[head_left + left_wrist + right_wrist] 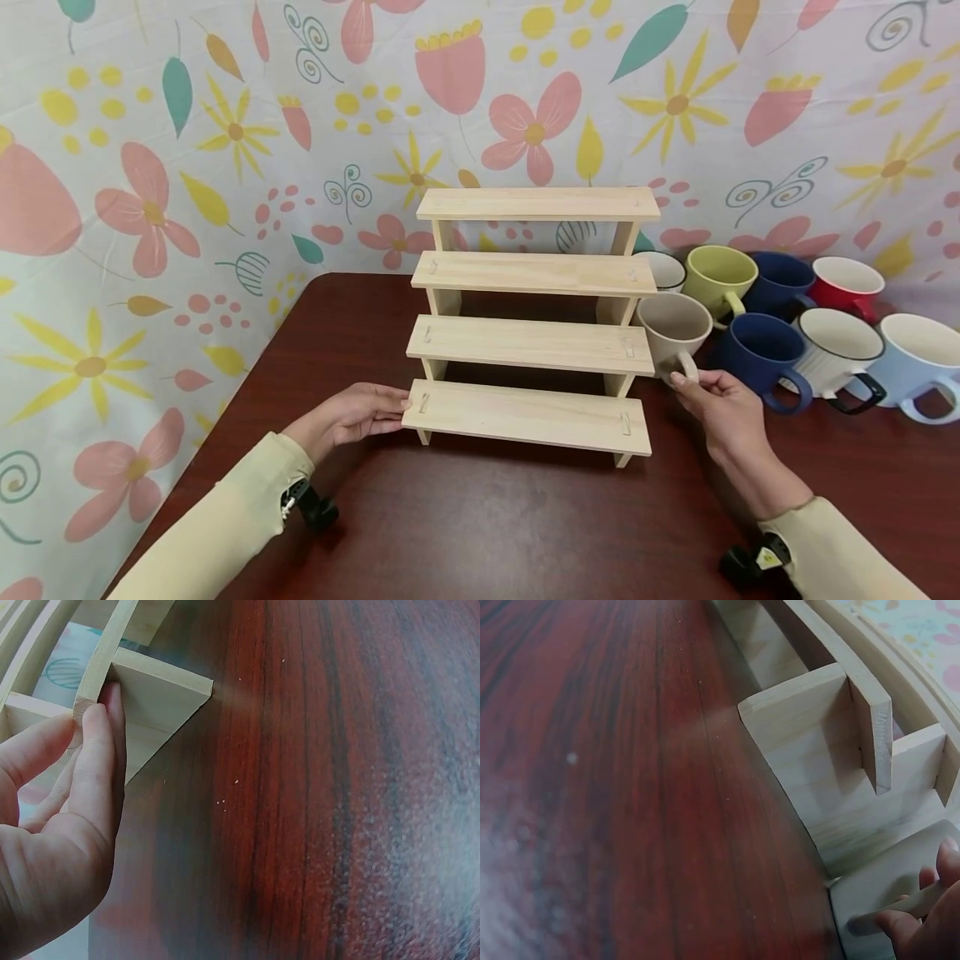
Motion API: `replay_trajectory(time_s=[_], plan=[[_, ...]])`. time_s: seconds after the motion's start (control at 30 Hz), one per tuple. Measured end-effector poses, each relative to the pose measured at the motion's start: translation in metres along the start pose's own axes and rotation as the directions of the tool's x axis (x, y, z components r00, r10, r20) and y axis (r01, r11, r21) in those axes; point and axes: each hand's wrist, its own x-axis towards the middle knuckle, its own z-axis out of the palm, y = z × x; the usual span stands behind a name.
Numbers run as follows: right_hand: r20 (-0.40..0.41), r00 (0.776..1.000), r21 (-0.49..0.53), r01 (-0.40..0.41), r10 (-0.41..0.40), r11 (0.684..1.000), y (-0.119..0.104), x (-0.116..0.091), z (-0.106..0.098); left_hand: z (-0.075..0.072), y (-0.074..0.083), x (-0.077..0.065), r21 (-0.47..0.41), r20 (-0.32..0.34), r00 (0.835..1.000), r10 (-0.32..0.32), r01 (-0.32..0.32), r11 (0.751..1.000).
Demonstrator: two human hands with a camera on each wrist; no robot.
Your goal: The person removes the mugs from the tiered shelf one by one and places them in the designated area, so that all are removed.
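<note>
A four-tier wooden display rack (525, 417) stands on the table, its shelves rising like steps toward the back. My left hand (358, 418) pinches the left end of its lowest shelf; in the left wrist view the thumb and fingertips (94, 724) meet at that board's end. On the other side, my right hand (726, 417) holds the handle of a beige mug (673, 321), which stands close against the rack's right side. The right wrist view shows the fingers around the handle of the mug (862, 900), most of which is out of that frame.
More mugs stand in two rows at the right: an olive-green mug (720, 271), a red mug (847, 283), a white mug with a black handle (840, 350), a light-blue mug (918, 358) and several others. A flowered cloth (247, 167) hangs behind the dark wooden table (480, 517).
</note>
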Motion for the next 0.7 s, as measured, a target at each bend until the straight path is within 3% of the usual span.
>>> replay_trajectory(time_s=[0.23,0.7], plan=[[0.018,1.0,0.001,0.001,-0.001,1.0,0.001,0.002,-0.001,0.001,0.0,0.002,-0.012,-0.017,1.0,-0.006,0.006,1.0],[0.137,0.99,-0.004,0.016,-0.015,1.0,0.001,0.0,-0.012,0.005,0.002,0.001,-0.002,-0.049,0.999,0.014,-0.014,1.0]])
